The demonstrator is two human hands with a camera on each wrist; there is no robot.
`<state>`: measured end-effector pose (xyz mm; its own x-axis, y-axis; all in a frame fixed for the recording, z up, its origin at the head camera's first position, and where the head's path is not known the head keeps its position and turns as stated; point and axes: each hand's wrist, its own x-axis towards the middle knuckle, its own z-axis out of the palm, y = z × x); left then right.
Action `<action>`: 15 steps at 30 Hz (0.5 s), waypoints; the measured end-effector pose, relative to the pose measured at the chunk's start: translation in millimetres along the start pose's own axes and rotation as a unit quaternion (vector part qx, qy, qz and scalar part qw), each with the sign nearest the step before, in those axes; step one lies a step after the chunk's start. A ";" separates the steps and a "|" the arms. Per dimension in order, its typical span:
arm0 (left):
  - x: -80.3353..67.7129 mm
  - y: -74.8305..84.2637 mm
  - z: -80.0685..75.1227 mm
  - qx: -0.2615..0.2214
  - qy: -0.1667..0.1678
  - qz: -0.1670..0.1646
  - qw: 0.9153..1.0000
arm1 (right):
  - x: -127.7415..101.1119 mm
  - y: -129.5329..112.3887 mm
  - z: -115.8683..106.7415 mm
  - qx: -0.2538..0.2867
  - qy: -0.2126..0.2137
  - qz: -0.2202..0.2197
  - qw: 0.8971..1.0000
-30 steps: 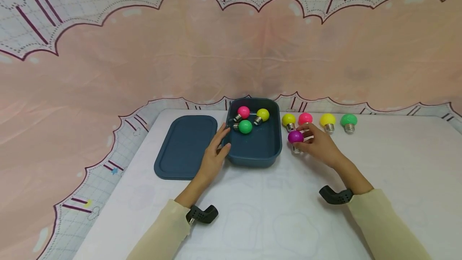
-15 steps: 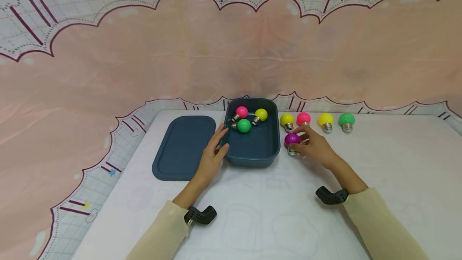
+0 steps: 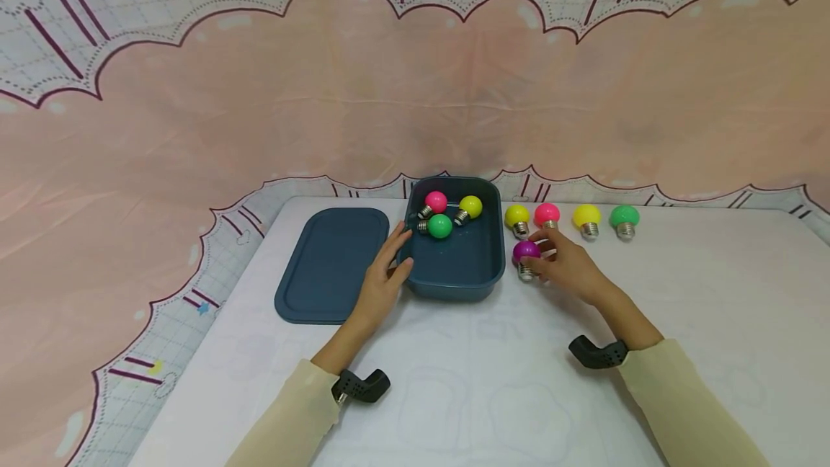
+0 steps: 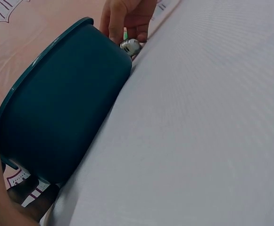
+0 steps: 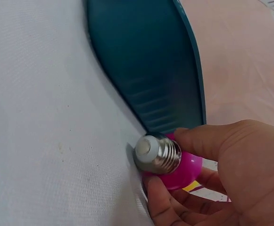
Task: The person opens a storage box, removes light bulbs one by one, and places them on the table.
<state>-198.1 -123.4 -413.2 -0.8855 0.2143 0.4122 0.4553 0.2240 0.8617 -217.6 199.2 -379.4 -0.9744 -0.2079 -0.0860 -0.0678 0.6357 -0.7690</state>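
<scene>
A dark teal box (image 3: 454,276) stands on the white table and holds a pink bulb (image 3: 436,202), a yellow bulb (image 3: 470,206) and a green bulb (image 3: 440,225). My left hand (image 3: 385,276) rests with straight fingers against the box's left wall (image 4: 56,122). My right hand (image 3: 560,261) grips a purple bulb (image 3: 525,251) just right of the box, its metal screw base (image 5: 158,153) pointing down at the table. In the right wrist view my fingers (image 5: 212,143) curl round the purple glass (image 5: 181,169).
The box's flat teal lid (image 3: 331,261) lies left of the box. Behind my right hand stands a row of bulbs: yellow (image 3: 517,216), pink (image 3: 547,214), yellow (image 3: 586,217) and green (image 3: 625,218). A pink patterned cloth hangs behind the table.
My right hand has drifted slightly left and down with the purple bulb, closer to the box's right wall. My left hand has stayed at the box.
</scene>
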 end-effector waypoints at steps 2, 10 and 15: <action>0.1 -1.2 0.1 -0.003 0.001 0.000 1.000 | 0.1 0.0 0.0 0.000 0.000 -0.001 1.000; -1.7 25.0 -1.0 -0.014 -0.004 0.001 1.000 | -0.1 -1.4 -0.5 -0.005 -0.006 0.006 1.000; -1.9 40.2 -2.2 -0.007 -0.011 -0.008 1.000 | -1.6 -3.7 -1.2 -0.010 -0.007 0.007 1.000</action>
<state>-178.3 -116.9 -378.7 -0.8909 0.2306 0.3914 0.4389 0.2143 0.8726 -216.0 198.1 -375.7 -0.9720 -0.2096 -0.1064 -0.0584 0.6538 -0.7544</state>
